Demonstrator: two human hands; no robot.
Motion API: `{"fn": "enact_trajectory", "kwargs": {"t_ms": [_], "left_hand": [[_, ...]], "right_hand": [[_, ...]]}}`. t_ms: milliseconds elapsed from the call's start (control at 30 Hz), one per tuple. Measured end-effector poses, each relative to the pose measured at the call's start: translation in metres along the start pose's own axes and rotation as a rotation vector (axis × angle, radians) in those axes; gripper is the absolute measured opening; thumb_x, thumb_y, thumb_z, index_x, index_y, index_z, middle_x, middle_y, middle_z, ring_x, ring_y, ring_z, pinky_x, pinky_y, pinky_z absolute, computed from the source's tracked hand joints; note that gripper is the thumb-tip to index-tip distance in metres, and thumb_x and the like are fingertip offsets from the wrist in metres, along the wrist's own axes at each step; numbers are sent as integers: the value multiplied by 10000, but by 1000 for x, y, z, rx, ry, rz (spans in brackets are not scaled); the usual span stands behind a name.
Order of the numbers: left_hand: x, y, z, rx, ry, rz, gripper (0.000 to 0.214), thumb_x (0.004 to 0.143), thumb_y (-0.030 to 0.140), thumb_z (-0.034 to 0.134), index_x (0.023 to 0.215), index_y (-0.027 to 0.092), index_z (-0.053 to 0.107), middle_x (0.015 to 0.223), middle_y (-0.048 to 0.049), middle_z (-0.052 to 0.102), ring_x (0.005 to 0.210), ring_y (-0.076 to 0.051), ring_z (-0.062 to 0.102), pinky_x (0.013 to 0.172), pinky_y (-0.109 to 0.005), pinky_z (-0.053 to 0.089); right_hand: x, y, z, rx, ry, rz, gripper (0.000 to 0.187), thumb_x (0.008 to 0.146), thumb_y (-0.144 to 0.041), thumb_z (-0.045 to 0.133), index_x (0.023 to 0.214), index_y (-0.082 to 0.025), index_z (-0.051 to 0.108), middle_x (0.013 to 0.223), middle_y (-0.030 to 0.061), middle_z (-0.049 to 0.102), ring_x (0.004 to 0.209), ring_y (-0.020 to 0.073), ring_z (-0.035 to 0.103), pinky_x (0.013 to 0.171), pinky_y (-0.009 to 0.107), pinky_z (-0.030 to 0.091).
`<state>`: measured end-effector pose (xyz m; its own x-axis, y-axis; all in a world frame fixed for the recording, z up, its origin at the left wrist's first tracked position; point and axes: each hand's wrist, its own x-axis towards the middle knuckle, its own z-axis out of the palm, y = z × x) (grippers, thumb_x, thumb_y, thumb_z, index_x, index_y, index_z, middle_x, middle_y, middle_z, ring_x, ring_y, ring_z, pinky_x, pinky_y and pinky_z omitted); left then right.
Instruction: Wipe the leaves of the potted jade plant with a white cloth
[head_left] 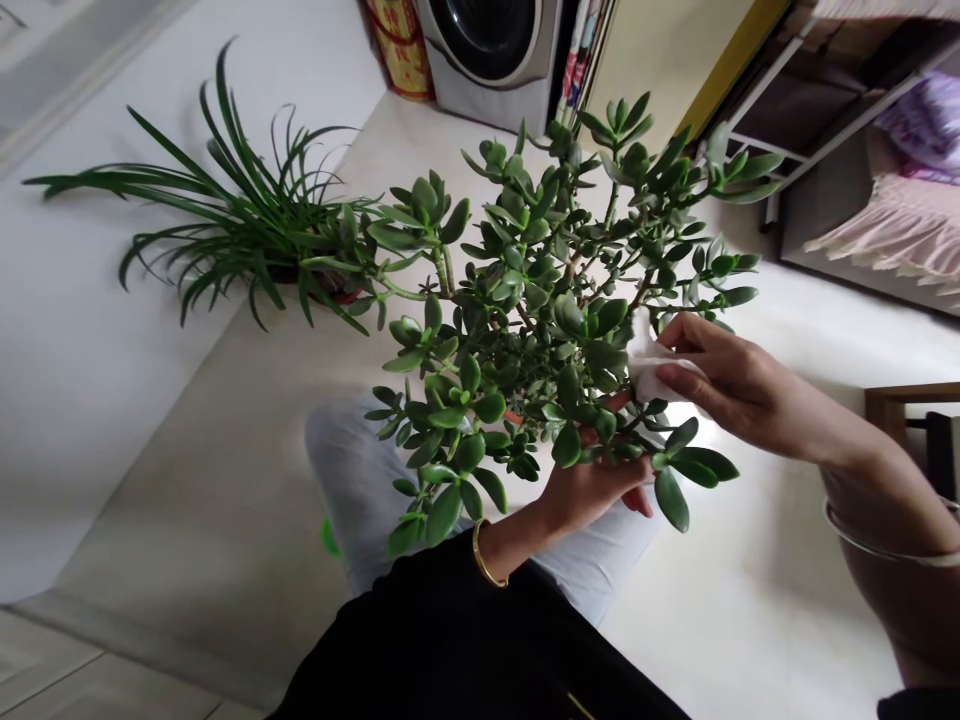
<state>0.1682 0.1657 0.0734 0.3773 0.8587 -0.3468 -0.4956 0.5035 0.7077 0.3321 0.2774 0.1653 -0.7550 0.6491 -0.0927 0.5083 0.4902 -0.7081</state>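
R hand (750, 392) w/ tissue (656, 368) at jade plant (540, 290) – L hand (589, 490) under

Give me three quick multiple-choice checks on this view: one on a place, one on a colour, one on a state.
1. Where is the long-leaved potted plant in this view?
A) Left of the jade plant
B) Right of the jade plant
C) In a hand

2. What colour is the bangle on the left wrist?
A) Silver
B) Gold
C) Green

3. What is the right hand doing?
A) Hanging empty
B) Pinching a white tissue
C) Gripping a watering can

Answers:
1. A, its leaves spread left of the branches.
2. B, a gold band circles the wrist.
3. B, the tissue shows between fingers and thumb.
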Motion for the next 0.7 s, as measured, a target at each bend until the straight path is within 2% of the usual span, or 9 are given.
{"fn": "enact_trajectory", "kwargs": {"t_ms": [133, 200, 300, 367, 500, 600, 700], "left_hand": [[1, -3, -2, -2, 17, 22, 844, 728, 412, 896, 1468, 214, 541, 653, 40, 690, 484, -149, 658, 509, -258, 566], [2, -7, -3, 4, 23, 41, 884, 737, 417, 896, 1501, 212, 502, 659, 35, 701, 501, -164, 676, 551, -286, 591], [3, -14, -6, 2, 16, 80, 937, 740, 458, 893, 1530, 201, 459, 644, 30, 700, 538, -199, 708, 617, -339, 621], [4, -19, -8, 7, 7, 96, 914, 731, 481, 894, 1504, 204, 491, 652, 27, 707, 556, -208, 720, 636, -350, 626], [6, -22, -11, 18, -11, 90, 671, 731, 521, 880, 1245, 138, 680, 647, -13, 726, 520, -187, 698, 592, -307, 597], [5, -19, -11, 14, -24, 74, 570, 735, 554, 865, 1064, 109, 730, 592, -30, 709, 468, -166, 656, 509, -265, 549], [4, -15, -9, 10, -23, 81, 635, 718, 557, 877, 1149, 123, 704, 580, -10, 702, 462, -168, 652, 486, -255, 538]], "right_hand": [[-1, 2, 0, -46, 214, -4, 366, 1063, -391, 492, 769, -220, 627, 950, 46, 507, 760, 172, 499, 689, 344, 461], [-4, 4, -3, -10, 261, 0, 408, 1064, -414, 489, 717, -219, 581, 918, 46, 495, 746, 174, 483, 658, 343, 454], [-8, 9, -7, 133, 191, 39, 427, 1061, -469, 484, 746, -216, 621, 904, 52, 520, 742, 177, 502, 626, 327, 462], [-9, 14, -6, 215, 116, 74, 436, 1056, -484, 502, 751, -205, 642, 930, 53, 543, 781, 178, 532, 663, 313, 479], [-6, 26, 2, 307, 28, 100, 475, 1032, -540, 534, 730, -192, 650, 1003, 69, 580, 896, 206, 560, 806, 323, 513], [-2, 29, 5, 334, -6, 76, 470, 1036, -573, 506, 832, -198, 702, 1083, 92, 607, 968, 233, 555, 892, 362, 514], [0, 26, 5, 322, -24, 40, 417, 1039, -560, 511, 964, -210, 727, 1144, 102, 621, 1039, 248, 556, 888, 366, 514]]}}
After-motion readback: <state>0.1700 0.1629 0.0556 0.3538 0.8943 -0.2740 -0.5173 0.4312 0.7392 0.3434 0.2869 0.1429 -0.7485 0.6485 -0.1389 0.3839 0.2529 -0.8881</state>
